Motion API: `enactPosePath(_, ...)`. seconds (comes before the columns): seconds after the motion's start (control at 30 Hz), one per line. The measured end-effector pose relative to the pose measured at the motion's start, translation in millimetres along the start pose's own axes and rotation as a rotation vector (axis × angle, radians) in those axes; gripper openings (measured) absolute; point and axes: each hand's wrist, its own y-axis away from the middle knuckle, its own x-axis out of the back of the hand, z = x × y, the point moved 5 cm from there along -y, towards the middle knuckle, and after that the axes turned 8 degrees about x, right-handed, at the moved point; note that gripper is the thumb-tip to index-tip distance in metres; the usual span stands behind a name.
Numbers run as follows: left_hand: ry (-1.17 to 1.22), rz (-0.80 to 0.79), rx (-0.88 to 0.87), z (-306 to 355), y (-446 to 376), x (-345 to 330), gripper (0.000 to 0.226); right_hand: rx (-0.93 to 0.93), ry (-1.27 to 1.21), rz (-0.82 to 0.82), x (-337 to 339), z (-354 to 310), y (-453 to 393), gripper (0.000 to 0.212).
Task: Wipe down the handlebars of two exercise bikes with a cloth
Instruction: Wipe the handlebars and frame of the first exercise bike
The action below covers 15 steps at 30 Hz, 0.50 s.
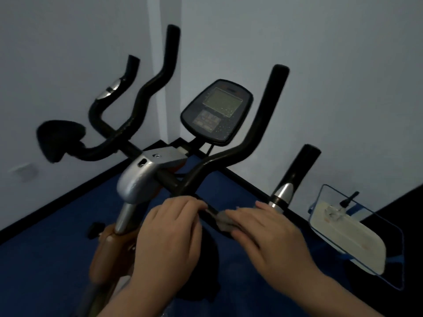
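Note:
An exercise bike stands in front of me with black handlebars (258,124) that curve up on both sides of a console (217,110). My left hand (169,229) grips the lower right bar just below the silver stem housing (139,177). My right hand (267,234) lies over the same bar further right and presses a small grey cloth (223,221) against it. Only a strip of the cloth shows between the two hands. A chrome sensor band (282,193) sits on the bar beyond my right hand.
A black padded rest (59,138) hangs at the left end of the bars. On the blue floor (57,236) at the right lies a clear blue-edged case (357,234) with a pale pad inside. White walls meet in a corner behind the bike.

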Motion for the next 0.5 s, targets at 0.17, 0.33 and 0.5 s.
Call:
enactPosePath(0.17,0.238,0.207,0.222,-40,17,3,0.031,-0.046,-0.157,-0.172,-19,-19,-53,0.031)
enactPosePath(0.33,0.355,0.244,0.237,-46,29,-4,0.031,-0.161,-0.244,-0.085,-29,-19,-51,0.03)
enactPosePath(0.5,0.428,0.262,0.252,-50,20,-1,0.024,-0.188,-0.139,-0.006,-25,-17,-53,0.029)
